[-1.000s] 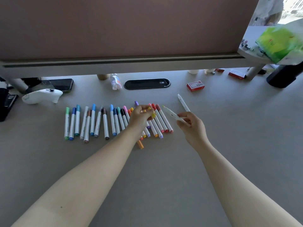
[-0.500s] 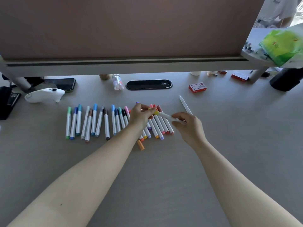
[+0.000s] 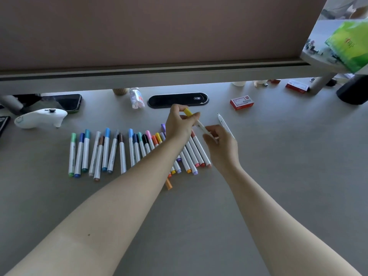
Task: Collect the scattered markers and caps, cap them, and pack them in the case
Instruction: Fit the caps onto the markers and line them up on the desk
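Observation:
A white marker (image 3: 200,125) with a yellow cap (image 3: 187,112) is held above the table between both hands. My left hand (image 3: 179,124) pinches it at the capped end. My right hand (image 3: 221,145) grips the lower end of its barrel. Below them several capped markers (image 3: 105,152) lie side by side in a row on the grey table (image 3: 278,166); those in the middle are partly hidden by my left forearm. One orange marker (image 3: 168,184) lies a little in front of the row. A white pen (image 3: 225,124) lies alone to the right. No case is in view.
A white controller (image 3: 40,118) and a dark phone (image 3: 65,102) lie at the back left. A black oval cable port (image 3: 177,99), a small bottle (image 3: 136,98) and a red box (image 3: 242,101) sit at the back under a low shelf (image 3: 151,73).
My left hand brought the yellow cap onto the marker held by my right hand, and both hands then lifted the capped marker up and away from the row.

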Tool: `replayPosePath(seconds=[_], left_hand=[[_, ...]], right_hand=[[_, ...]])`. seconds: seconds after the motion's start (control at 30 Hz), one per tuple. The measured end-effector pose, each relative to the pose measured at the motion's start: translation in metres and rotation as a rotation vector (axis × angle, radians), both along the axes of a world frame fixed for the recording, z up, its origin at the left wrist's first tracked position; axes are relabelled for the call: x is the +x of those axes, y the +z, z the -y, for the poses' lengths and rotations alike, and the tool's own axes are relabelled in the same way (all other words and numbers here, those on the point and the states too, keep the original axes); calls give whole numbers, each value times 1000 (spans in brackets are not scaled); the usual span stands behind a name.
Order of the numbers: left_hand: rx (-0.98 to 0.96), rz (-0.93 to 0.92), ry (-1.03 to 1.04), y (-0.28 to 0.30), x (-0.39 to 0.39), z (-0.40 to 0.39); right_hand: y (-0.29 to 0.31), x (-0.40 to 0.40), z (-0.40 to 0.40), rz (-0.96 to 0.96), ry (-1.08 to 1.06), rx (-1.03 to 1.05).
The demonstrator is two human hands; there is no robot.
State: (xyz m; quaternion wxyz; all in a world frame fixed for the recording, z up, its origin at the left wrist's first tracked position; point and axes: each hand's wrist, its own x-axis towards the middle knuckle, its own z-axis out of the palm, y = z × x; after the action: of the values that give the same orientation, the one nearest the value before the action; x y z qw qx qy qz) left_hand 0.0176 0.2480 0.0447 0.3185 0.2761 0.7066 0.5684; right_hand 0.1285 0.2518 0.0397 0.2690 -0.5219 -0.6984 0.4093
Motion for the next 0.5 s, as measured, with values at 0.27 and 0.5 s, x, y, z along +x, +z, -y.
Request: replayPosePath(seconds=[0.27, 0.5], left_hand=[[-221, -80, -118, -27, -14, -30], [-392, -452, -308, -51, -12, -47]], right_hand=[[-35, 19, -44, 59, -196, -35], [-56, 22, -77, 297, -182, -10]])
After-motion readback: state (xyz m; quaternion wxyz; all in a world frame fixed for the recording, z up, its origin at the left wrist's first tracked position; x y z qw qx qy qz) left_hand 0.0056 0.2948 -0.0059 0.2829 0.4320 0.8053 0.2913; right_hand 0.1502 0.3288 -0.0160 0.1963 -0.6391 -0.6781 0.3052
